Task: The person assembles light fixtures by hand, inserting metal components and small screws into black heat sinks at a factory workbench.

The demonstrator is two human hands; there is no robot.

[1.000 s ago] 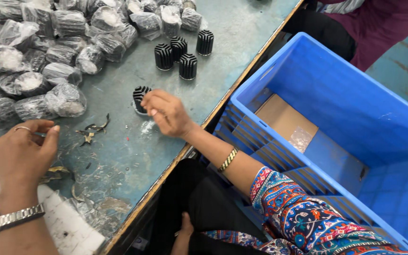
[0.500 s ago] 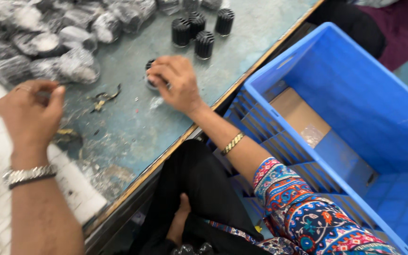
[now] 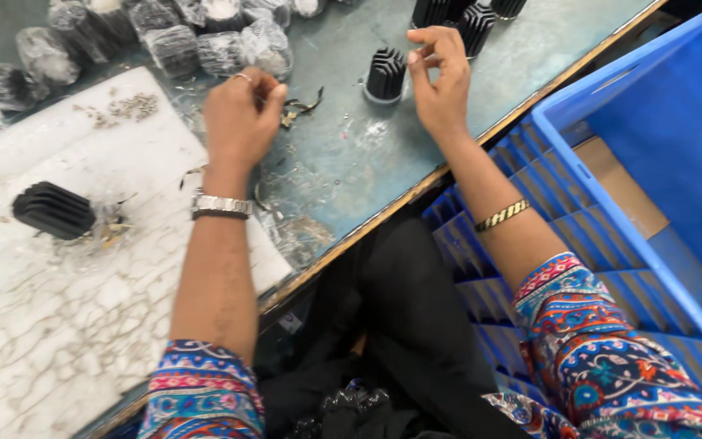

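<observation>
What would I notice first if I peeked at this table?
Probably the two hands in the middle: the left hand curled above the worn green table, the right hand pinching its fingertips beside a black ribbed part. Next, the big blue crate on the right, off the table's edge. Then the plastic-wrapped parts heaped along the top, and one lone black part lying on the white foam sheet at left.

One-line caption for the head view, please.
Right hand hovers beside a black finned part; left hand fingers pinched near bagged parts.

Bare tabletop point(image 3: 343, 175) btwn hands; finned part point(image 3: 385, 75) blocks ahead, blue crate point(image 3: 611, 211) rt.
</observation>
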